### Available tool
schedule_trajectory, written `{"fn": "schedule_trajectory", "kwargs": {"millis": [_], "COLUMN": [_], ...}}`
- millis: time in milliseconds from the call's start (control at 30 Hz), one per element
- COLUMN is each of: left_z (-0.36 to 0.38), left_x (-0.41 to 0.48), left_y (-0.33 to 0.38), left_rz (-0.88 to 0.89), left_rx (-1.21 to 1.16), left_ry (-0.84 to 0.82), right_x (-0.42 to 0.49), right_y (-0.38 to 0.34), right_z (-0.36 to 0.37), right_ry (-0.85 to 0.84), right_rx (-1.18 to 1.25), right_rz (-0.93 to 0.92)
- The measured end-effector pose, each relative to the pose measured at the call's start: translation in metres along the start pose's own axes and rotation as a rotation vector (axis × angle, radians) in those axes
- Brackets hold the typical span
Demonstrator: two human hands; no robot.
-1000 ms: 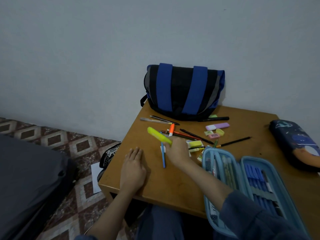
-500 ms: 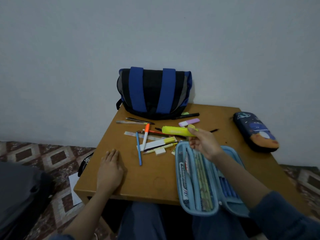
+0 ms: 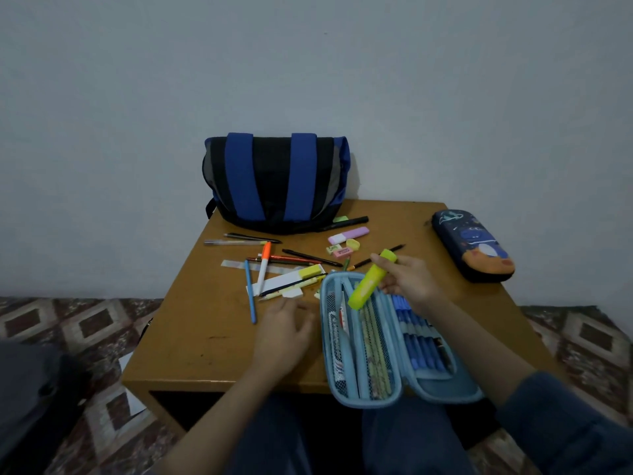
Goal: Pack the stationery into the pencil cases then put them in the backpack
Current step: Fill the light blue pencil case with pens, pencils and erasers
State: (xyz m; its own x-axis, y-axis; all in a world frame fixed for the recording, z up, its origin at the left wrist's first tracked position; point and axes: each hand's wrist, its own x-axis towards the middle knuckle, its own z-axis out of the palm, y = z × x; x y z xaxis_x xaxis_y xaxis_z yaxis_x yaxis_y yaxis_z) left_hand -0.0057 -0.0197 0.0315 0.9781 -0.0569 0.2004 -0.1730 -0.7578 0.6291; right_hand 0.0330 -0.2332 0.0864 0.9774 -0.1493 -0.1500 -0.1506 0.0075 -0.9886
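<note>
A light blue pencil case (image 3: 363, 397) lies open at the table's front edge, with pens in both halves. My right hand (image 3: 409, 281) holds a yellow highlighter (image 3: 370, 281) tilted over the case's far end. My left hand (image 3: 282, 332) hovers just left of the case with its fingers spread and holds nothing. Loose pens, pencils, erasers and a pink highlighter (image 3: 347, 234) lie scattered in the middle of the table. A blue and black backpack (image 3: 274, 181) stands against the wall at the back. At the right edge lies a dark blue pencil case (image 3: 471, 246), zipped closed.
The small wooden table (image 3: 205, 341) stands against a grey wall. Patterned floor tiles surround it. A dark bag (image 3: 30, 399) sits on the floor at the left, and a white paper (image 3: 132, 404) lies under the table's left corner.
My right hand carried the yellow highlighter from the table's middle to above the open case. My left hand lifted off the table and moved right toward the case.
</note>
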Motion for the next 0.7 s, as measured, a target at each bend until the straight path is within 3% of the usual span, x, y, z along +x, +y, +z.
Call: {"fn": "schedule_trajectory", "kwargs": {"millis": [167, 267, 400, 700], "left_z": [0.024, 0.03, 0.025, 0.021], "left_x": [-0.011, -0.013, -0.011, -0.006], "left_y": [0.04, 0.044, 0.044, 0.032], "left_rz": [0.003, 0.007, -0.051, -0.146], "left_rx": [0.1, 0.179, 0.014, -0.183], "left_ry": [-0.217, -0.224, -0.199, -0.22], "right_x": [0.001, 0.002, 0.004, 0.003], "right_y": [0.003, 0.008, 0.016, 0.025], "right_z": [0.003, 0.004, 0.005, 0.018], "right_ry": [0.04, 0.025, 0.011, -0.217], "right_rx": [-0.046, -0.092, -0.239, -0.426], "right_rz": [-0.013, 0.005, 0.031, 0.132]}}
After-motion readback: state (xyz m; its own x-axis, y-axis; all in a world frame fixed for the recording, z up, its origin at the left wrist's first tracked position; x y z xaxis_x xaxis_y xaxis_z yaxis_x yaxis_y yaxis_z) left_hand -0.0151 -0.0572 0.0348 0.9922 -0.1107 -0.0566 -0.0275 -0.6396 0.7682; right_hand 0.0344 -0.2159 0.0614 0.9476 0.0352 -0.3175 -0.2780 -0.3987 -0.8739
